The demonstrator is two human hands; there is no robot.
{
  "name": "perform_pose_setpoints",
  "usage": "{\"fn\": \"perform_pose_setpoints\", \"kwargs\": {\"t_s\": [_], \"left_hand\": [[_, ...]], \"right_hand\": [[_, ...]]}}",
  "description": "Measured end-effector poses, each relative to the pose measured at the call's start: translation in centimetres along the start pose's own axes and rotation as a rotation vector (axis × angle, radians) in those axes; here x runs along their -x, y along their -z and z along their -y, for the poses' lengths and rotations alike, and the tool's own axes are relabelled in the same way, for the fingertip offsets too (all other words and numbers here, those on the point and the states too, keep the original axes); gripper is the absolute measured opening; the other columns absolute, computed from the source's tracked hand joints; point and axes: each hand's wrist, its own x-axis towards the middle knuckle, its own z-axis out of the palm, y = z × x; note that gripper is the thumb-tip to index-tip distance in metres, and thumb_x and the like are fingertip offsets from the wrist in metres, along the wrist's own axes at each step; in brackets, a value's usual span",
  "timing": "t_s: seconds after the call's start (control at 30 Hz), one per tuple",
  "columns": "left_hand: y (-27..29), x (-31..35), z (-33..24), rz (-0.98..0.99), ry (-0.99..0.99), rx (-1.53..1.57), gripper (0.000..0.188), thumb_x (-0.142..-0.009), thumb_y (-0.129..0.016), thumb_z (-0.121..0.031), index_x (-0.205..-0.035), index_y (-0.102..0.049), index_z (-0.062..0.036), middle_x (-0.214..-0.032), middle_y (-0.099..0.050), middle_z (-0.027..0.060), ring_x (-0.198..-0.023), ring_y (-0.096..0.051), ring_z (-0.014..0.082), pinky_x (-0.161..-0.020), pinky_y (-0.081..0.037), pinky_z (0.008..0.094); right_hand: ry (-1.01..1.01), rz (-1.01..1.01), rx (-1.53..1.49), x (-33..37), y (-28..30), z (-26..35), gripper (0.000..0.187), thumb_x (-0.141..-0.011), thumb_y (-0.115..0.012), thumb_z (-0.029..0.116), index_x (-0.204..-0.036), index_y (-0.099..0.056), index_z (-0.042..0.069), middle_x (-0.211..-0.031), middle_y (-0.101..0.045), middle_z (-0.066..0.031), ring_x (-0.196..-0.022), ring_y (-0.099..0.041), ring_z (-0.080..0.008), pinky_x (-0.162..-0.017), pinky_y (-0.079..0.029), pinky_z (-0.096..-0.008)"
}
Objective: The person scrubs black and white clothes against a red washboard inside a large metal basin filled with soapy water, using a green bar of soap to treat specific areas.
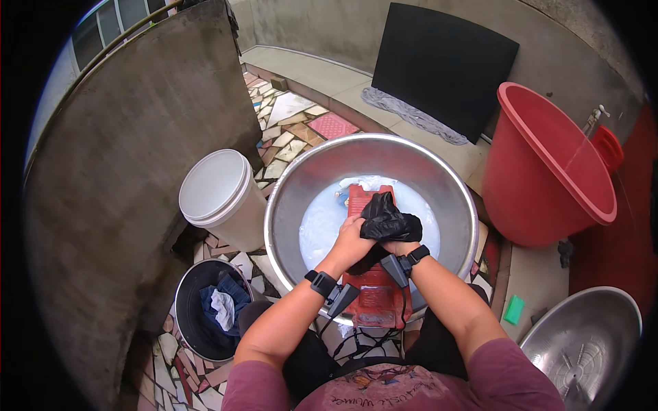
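A wet, bunched black cloth [389, 218] is between my two hands, above a red ridged washboard [377, 301]. My left hand [352, 241] is closed on its left side. Close beside it, my right hand [400, 249] grips the cloth from below, with most of its fingers hidden under the folds. The washboard leans in a large steel basin [270, 233], its lower end at the near rim. Whitish soapy water [319, 226] lies in the basin around the board, and something pale and partly blue shows at the board's far end.
At left stand a lidded white bucket [216, 185] and a dark bucket [181, 301] holding blue and white clothes [223, 308]. On the right are a big red tub [534, 171] under a tap [596, 118], a green block [514, 309] and a steel colander [582, 349]. Walls enclose the space.
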Motion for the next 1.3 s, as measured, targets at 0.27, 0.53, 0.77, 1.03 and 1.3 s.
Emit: {"fn": "perform_pose_setpoints", "kwargs": {"t_s": [0.27,0.53,0.77,1.03,1.3], "left_hand": [[0.8,-0.3,-2.8,0.06,0.509,0.857,0.028,-0.075,-0.065,-0.006,-0.101,-0.056,0.001,-0.089,-0.061,0.0049,-0.081,-0.057,0.0117,-0.075,-0.046,0.024],[1.2,0.0,-0.3,0.229,0.619,0.286,0.031,-0.076,-0.065,-0.008,-0.104,-0.058,0.0026,-0.09,-0.063,0.0081,-0.08,-0.059,0.0141,-0.069,-0.047,0.0263],[0.0,-0.6,-0.8,-0.048,0.515,0.563,0.02,-0.08,-0.055,0.002,-0.099,-0.061,0.0004,-0.086,-0.064,0.0081,-0.076,-0.06,0.0151,-0.067,-0.048,0.0273],[1.6,-0.4,-2.7,-0.222,0.602,0.725,0.025,-0.079,-0.048,0.008,-0.1,-0.059,-0.0007,-0.089,-0.063,0.0085,-0.08,-0.06,0.0166,-0.072,-0.049,0.0277],[1.0,-0.6,-2.9,0.049,0.382,0.533,0.027,-0.079,-0.056,-0.002,-0.106,-0.057,-0.0006,-0.092,-0.064,0.0069,-0.085,-0.06,0.0162,-0.079,-0.046,0.0279]], "right_hand": [[0.248,-0.083,1.102,0.5,-2.5,1.7,0.037,-0.084,-0.054,0.004,-0.12,-0.049,0.008,-0.113,-0.054,-0.0079,-0.105,-0.053,-0.0183,-0.093,-0.041,-0.0285],[0.16,-0.18,1.549,2.1,-5.6,4.2,0.026,-0.084,-0.054,0.013,-0.11,-0.056,0.01,-0.105,-0.057,-0.0089,-0.101,-0.055,-0.0201,-0.089,-0.044,-0.0304],[0.24,-0.312,0.919,1.6,-1.3,-0.4,0.029,-0.084,-0.057,0.008,-0.112,-0.054,0.004,-0.109,-0.058,-0.0096,-0.1,-0.056,-0.0208,-0.086,-0.046,-0.0301],[-0.129,-0.501,0.618,1.0,-4.2,-0.9,0.036,-0.081,-0.061,0.003,-0.114,-0.05,0.01,-0.112,-0.053,-0.0075,-0.102,-0.053,-0.0197,-0.082,-0.049,-0.0325],[0.107,-0.233,1.377,-0.3,-1.7,1.8,0.027,-0.081,-0.059,0.024,-0.103,-0.059,0.009,-0.105,-0.058,-0.0161,-0.103,-0.054,-0.0283,-0.087,-0.043,-0.0356]]}}
